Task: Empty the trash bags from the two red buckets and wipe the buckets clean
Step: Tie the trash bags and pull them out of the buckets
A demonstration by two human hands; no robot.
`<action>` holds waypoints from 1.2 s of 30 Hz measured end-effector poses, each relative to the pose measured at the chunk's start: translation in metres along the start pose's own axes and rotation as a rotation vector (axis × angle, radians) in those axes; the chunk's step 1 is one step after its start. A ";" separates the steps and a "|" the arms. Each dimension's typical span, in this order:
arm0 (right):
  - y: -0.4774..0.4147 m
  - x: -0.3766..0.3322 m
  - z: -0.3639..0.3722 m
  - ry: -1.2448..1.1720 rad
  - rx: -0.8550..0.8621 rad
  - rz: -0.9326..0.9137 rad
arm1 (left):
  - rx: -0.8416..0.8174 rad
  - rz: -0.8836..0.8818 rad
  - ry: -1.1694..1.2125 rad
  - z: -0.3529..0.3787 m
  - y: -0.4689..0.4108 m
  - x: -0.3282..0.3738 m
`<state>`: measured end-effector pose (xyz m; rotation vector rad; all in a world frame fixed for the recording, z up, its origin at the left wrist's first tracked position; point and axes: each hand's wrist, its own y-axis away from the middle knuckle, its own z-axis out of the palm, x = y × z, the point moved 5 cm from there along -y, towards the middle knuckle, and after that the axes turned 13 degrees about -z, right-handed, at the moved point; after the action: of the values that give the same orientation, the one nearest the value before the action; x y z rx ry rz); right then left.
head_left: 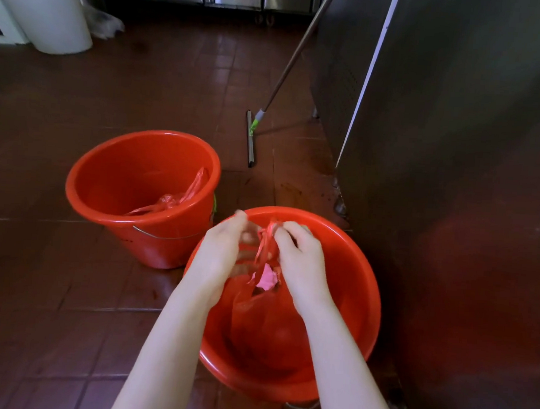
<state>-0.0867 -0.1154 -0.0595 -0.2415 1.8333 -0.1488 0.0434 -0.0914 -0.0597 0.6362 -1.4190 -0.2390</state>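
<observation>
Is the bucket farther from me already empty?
No, a crumpled red trash bag lies inside the far bucket, low against its right wall.

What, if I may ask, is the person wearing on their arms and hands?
Nothing that shows. The left hand and right hand are bare, with no gloves and no ring visible. The left forearm and right forearm are bare as well, with no sleeve, watch or band in view.
</observation>
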 end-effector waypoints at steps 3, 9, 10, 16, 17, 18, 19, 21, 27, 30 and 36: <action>0.000 0.001 0.000 -0.004 0.019 0.005 | 0.045 0.190 -0.150 0.002 0.000 0.002; -0.002 0.005 -0.002 -0.100 0.076 0.029 | -0.008 0.243 -0.301 0.004 -0.005 -0.007; -0.003 0.008 -0.003 -0.129 0.098 0.070 | -0.014 0.176 -0.309 0.009 -0.011 -0.008; -0.009 0.011 -0.012 -0.046 0.049 0.113 | -0.177 0.226 -0.451 0.025 -0.005 0.001; -0.011 0.010 -0.015 -0.009 0.048 0.095 | -0.184 0.331 -0.526 0.023 0.004 0.001; -0.011 0.010 -0.019 0.015 0.061 0.095 | -0.180 0.399 -0.607 0.019 0.009 -0.003; -0.011 0.012 -0.022 0.036 0.076 0.106 | -0.139 0.440 -0.670 0.016 0.009 -0.004; -0.010 0.015 -0.027 0.104 0.066 0.141 | 0.009 0.518 -0.756 0.015 0.009 0.000; -0.007 0.024 -0.019 0.443 -0.321 0.158 | 0.194 0.693 -0.859 0.009 0.012 0.007; -0.001 0.024 -0.014 0.426 -0.502 0.165 | 0.156 0.742 -0.794 0.011 0.011 0.008; 0.008 0.018 -0.009 -0.059 -0.622 0.290 | 0.123 0.559 -0.524 -0.008 -0.003 0.003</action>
<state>-0.1004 -0.1118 -0.0757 -0.4009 1.7908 0.6322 0.0521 -0.0934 -0.0595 0.2554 -2.0680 0.1401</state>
